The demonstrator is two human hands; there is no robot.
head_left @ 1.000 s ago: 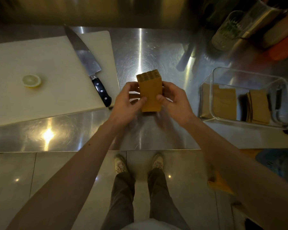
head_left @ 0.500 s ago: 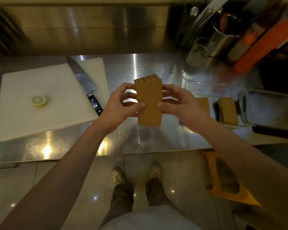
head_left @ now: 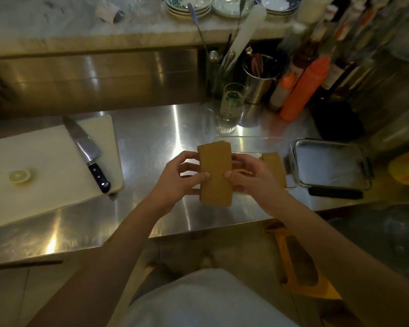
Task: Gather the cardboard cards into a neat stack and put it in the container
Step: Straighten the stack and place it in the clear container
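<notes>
A stack of brown cardboard cards (head_left: 215, 174) stands upright above the steel counter, squared into a block. My left hand (head_left: 178, 181) grips its left edge and my right hand (head_left: 254, 178) grips its right edge, thumbs pressed on the front face. Just behind my right hand sits the clear container (head_left: 243, 143), with more brown cards (head_left: 274, 167) standing inside it. My right hand hides much of the container's near side.
A white cutting board (head_left: 45, 166) at the left carries a chef's knife (head_left: 86, 151) and a lemon slice (head_left: 20, 177). The container's lid (head_left: 329, 164) lies at the right. A glass (head_left: 230, 107), utensil pot (head_left: 260, 79) and orange squeeze bottles (head_left: 304, 90) stand at the back.
The stack has risen off the counter and shifted right towards the container, both hands still gripping it. The view has tilted up, showing more of the back shelf.
</notes>
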